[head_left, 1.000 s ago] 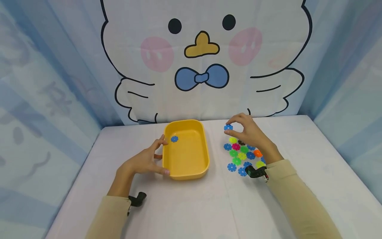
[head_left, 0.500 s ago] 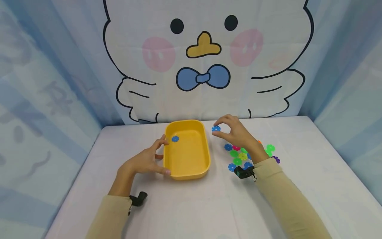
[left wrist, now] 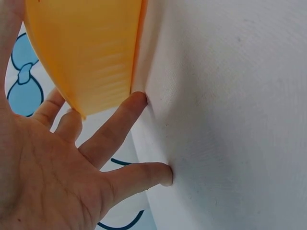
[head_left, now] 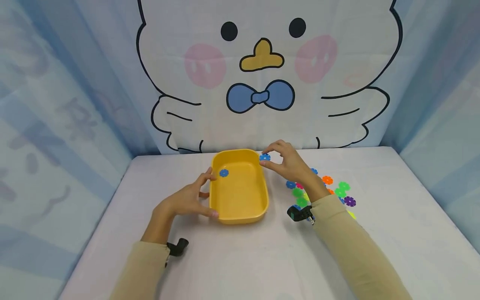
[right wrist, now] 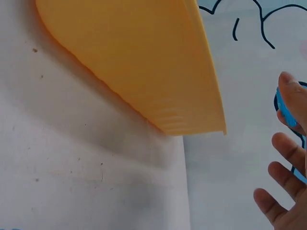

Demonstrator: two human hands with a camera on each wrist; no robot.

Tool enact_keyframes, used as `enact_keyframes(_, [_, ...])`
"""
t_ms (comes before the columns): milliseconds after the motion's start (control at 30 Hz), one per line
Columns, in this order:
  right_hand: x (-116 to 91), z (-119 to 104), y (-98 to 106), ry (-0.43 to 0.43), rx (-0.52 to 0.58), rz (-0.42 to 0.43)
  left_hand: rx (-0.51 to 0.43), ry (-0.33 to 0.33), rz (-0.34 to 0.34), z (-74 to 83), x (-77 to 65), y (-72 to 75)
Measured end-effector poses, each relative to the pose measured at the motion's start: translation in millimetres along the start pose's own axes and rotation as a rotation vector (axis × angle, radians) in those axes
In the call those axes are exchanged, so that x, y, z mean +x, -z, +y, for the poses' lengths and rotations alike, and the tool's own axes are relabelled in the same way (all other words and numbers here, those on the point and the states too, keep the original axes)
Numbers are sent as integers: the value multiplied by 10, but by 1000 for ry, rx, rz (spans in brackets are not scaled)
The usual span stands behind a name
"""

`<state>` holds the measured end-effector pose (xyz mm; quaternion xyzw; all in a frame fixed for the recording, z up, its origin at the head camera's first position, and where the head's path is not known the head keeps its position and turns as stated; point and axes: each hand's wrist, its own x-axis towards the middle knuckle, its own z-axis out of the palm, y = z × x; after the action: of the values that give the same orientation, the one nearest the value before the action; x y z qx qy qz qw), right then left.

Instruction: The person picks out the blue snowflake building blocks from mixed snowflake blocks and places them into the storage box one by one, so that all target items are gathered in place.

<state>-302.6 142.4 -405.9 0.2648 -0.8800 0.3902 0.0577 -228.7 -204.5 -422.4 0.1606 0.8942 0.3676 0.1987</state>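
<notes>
My left hand (head_left: 186,201) rests against the left side of a yellow tray (head_left: 240,204), thumb and fingers spread along its edge. In the left wrist view its fingers are spread and fairly straight, with two fingertips touching the tabletop beside the tray. One blue notched disc (head_left: 223,173) lies inside the tray. My right hand (head_left: 286,162) pinches another blue notched disc (head_left: 264,157) between thumb and finger, near the tray's far right corner. That disc (right wrist: 286,109) shows partly behind the thumb in the right wrist view, its other fingers loosely spread.
Right of the tray lie several loose discs, among them a purple disc (head_left: 350,201), an orange disc (head_left: 327,180) and a green disc (head_left: 340,192). My right forearm covers part of them. A curtain with a cartoon figure (head_left: 260,121) hangs along the table's far edge.
My right hand has moved left with the pinched blue disc, from above the loose discs to the tray's far right corner. My left hand stays at the tray.
</notes>
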Motion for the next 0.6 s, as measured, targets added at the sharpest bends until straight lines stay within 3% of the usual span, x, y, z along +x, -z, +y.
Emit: enact_keyframes(600, [170,-242,-239,35,46,-53,31,25,-3,-2,20,-11])
